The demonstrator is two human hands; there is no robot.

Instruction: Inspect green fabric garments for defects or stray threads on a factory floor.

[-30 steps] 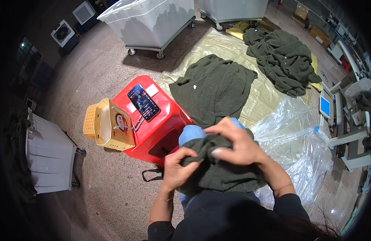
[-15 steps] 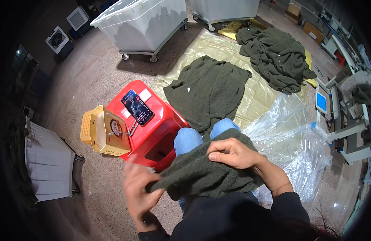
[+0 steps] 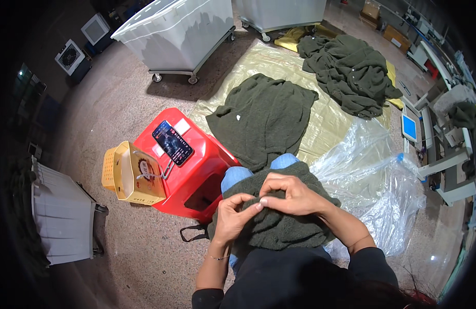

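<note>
A dark green fleecy fabric piece lies across my lap, over my jeans. My left hand and my right hand meet above it, thumbs and fingertips pinching a small bit of the same fabric between them. Whether anything small sits in the pinch is hidden by the fingers. Beyond my knees, a larger spread of the same green fabric rests on yellowish plastic sheeting, with a small white spot on it.
At my left stands a red plastic stool bearing a phone, scissors-like metal handles and a yellow box. Grey wheeled bins stand ahead. A green fabric heap lies far right, clear plastic film nearer, machinery beyond.
My left hand has swung in from the left to meet the right hand at the fabric. The fabric edge it was pulling outward is now bunched between both hands.
</note>
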